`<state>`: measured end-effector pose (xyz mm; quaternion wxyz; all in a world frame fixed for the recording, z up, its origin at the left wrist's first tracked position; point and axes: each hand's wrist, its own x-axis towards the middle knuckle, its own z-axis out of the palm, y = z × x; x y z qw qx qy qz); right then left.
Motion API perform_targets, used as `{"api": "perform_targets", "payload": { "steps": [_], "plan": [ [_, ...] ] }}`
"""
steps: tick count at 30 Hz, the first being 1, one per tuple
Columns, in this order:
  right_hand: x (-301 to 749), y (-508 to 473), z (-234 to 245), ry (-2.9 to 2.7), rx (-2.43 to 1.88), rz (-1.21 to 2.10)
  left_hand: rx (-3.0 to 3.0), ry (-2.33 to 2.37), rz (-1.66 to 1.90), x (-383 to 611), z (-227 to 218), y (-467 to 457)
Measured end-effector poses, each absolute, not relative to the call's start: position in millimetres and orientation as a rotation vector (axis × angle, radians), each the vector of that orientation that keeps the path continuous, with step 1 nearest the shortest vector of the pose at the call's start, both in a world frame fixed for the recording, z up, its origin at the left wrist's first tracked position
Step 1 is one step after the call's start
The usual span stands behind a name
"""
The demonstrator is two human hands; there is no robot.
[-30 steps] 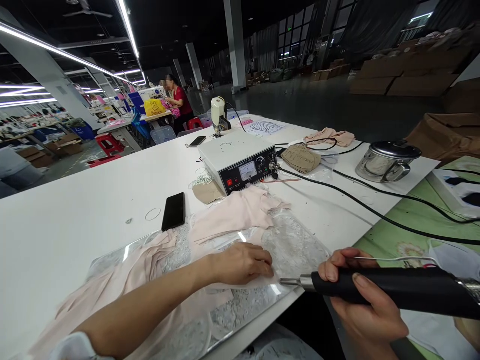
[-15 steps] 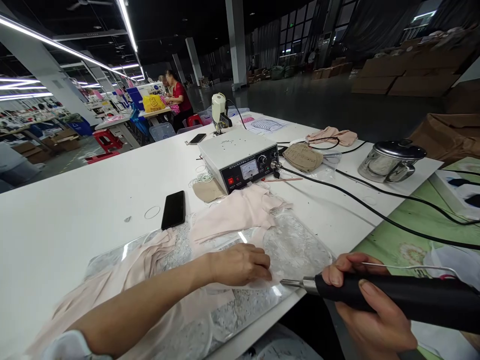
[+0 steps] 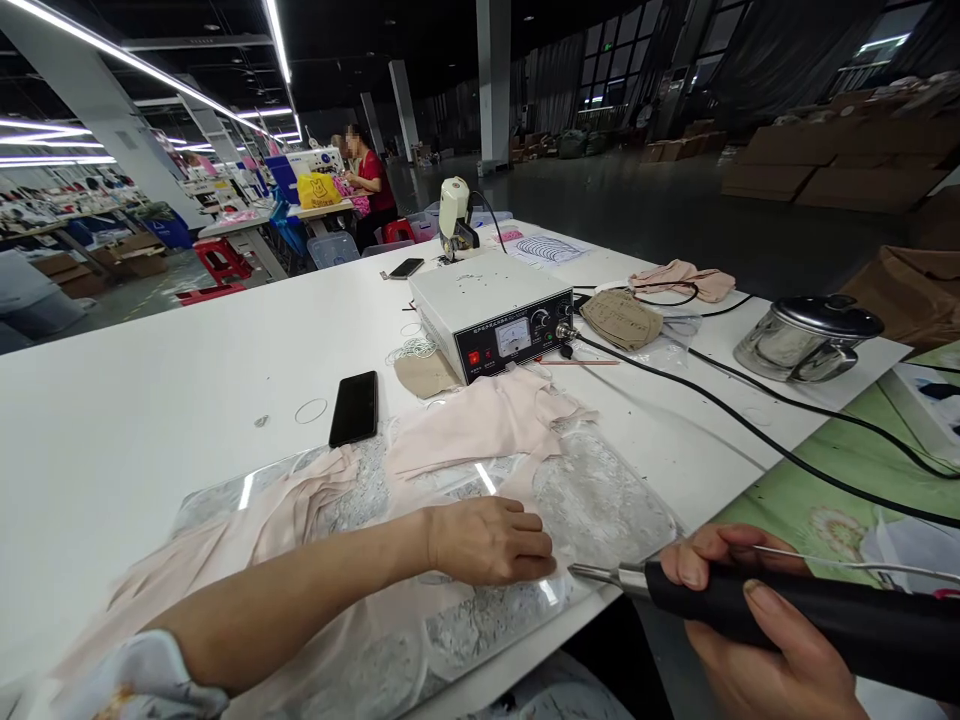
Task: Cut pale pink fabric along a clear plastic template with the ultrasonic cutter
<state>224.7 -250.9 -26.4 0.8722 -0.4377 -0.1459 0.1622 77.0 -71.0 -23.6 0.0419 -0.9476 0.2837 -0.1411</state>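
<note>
My left hand (image 3: pixel 491 540) presses down on the clear board with curled fingers, pinching the edge of a pale pink fabric piece (image 3: pixel 420 605). My right hand (image 3: pixel 765 620) is wrapped round the black handle of an ultrasonic cutter (image 3: pixel 825 615). Its narrow metal tip lies just right of my left fingertips, near the fabric edge; exact contact is hard to tell. A thin metal rod (image 3: pixel 832 561) runs along the cutter by my right fingers. Stacked pink fabric strips (image 3: pixel 262 530) lie left under my forearm, and more pink pieces (image 3: pixel 480 420) lie beyond my left hand.
A control box (image 3: pixel 510 310) with dial and red switch stands behind the fabric, its black cable curving right. A phone (image 3: pixel 354 408), a lidded glass mug (image 3: pixel 806 340) and brown paper patterns (image 3: pixel 622 318) share the white table (image 3: pixel 187 400). Farther back sits a person in red (image 3: pixel 373 185).
The whole view has shifted slightly, with things appearing a little farther right. The cutter tip stays beside my left fingertips, and both hands keep their grips.
</note>
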Motion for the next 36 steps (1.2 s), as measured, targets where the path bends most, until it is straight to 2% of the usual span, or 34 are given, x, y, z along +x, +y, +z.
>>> {"api": "perform_targets", "payload": {
  "steps": [15,36],
  "plan": [
    [224,-256,-25,-0.309,-0.946,0.358,-2.857,0.793,-0.647,74,-32,-79],
    [226,-259,-27,-0.33,-0.96,0.332,-2.846,0.712,-0.503,71,-33,-85]
  ]
}}
